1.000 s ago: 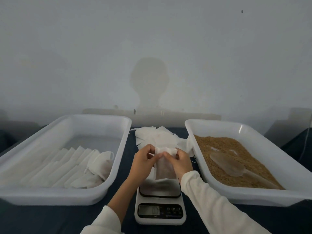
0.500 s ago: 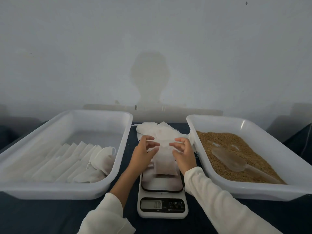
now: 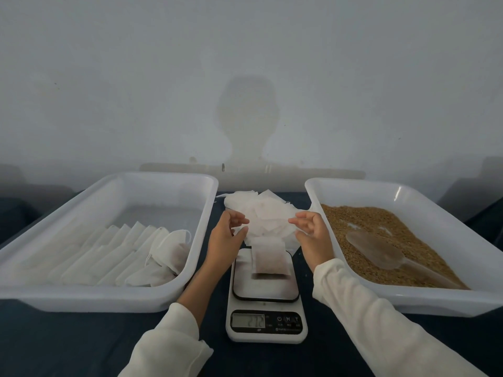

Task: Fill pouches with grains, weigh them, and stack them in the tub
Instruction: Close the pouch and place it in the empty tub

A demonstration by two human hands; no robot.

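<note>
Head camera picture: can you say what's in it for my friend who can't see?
A filled pouch lies on a small scale while the left hand and right hand hover open above it. The left tub holds stacked pouches; the right tub holds grains and a scoop.

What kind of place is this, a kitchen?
Probably a small packing bench, not a kitchen: a digital scale weighing a filled pouch, a tub of grain with a scoop, and a tub of finished pouches.

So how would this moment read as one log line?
step: weighing | filled pouch: on scale | left hand: open, clear | right hand: open, clear
</note>
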